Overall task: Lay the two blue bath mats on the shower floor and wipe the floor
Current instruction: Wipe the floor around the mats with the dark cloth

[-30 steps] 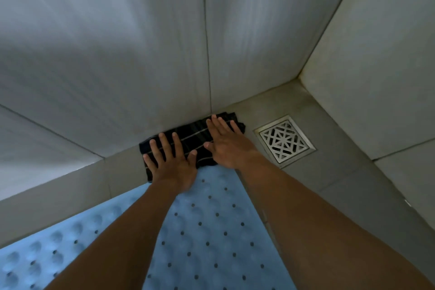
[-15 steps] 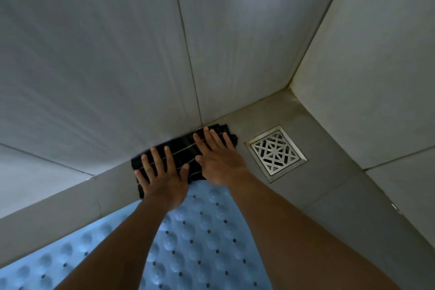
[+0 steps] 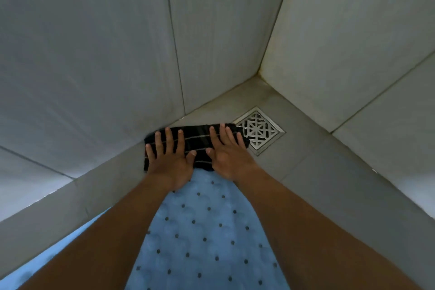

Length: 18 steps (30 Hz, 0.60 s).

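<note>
Head cam: both hands down flat on a black striped cloth (image 3: 197, 142) that's on the shower floor (image 3: 306, 172), immediately left of the square metal floor drain (image 3: 259, 130). The cloth's drain-side end touches the drain frame, and its far edge runs along the foot of the tiled wall (image 3: 106, 66). Left hand (image 3: 168, 162) is on the cloth end farther from the drain, fingers straight and spread, palm pressing, gripping nothing. Right hand (image 3: 229, 160) is on the end nearest the drain, in the same posture, its fingertips just short of the grate. Thumbs almost meet mid-cloth. The blue bath mat (image 3: 207, 231), bumpy with dark holes, lies flat on the floor on the near side of the drain, under my forearms, its far edge tucked up against the cloth. I can't tell whether that blue is one mat or two.
</note>
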### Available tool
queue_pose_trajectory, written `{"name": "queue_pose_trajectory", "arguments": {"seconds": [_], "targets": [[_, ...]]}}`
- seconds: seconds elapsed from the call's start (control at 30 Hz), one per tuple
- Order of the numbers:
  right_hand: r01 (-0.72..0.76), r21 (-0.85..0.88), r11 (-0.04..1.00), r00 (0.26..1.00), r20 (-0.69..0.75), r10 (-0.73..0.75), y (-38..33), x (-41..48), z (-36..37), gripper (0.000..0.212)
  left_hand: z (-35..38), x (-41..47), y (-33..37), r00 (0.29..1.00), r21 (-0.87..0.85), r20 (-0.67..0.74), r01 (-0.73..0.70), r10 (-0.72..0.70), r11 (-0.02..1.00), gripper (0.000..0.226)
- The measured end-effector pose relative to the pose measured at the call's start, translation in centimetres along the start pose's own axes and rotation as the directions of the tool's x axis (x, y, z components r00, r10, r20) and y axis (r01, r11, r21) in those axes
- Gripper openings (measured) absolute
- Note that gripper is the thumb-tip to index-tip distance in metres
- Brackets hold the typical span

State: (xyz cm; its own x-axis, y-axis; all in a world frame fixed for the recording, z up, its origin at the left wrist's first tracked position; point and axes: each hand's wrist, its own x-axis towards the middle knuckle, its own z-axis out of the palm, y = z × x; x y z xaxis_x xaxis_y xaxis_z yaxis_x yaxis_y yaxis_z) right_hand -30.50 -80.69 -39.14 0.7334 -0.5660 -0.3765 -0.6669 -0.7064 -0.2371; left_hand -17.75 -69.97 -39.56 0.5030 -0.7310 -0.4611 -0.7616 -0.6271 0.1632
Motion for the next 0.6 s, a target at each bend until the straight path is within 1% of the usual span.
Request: {"name": "queue_pose_trajectory", "arguments": {"seconds": [0.13,0.27,0.43,0.6], "targets": [[-0.125,0.075,0.989,0.991,-0.042,0.128,1.4,-3.0,0.8,0.064,-0.7,1.4,1.6,0.983,0.098,0.024,-0.182,0.180,0.978,0.072],[-0.210,0.078,0.975,0.969,-0.114,0.218,3.2,-5.2,1.9,0.065,-1.1,2.8,3.7,0.942,0.210,0.072,-0.336,0.328,0.918,0.076],[-0.270,0.095,0.958,0.943,-0.173,0.283,5.2,-8.1,2.5,0.064,-0.5,2.9,6.7,0.893,0.292,0.099,-0.447,0.438,0.846,0.077],[-0.334,0.111,0.936,0.919,-0.184,0.349,6.3,-9.7,3.3,0.064,0.1,2.8,8.3,0.848,0.327,0.103,-0.523,0.520,0.787,0.078]]}}
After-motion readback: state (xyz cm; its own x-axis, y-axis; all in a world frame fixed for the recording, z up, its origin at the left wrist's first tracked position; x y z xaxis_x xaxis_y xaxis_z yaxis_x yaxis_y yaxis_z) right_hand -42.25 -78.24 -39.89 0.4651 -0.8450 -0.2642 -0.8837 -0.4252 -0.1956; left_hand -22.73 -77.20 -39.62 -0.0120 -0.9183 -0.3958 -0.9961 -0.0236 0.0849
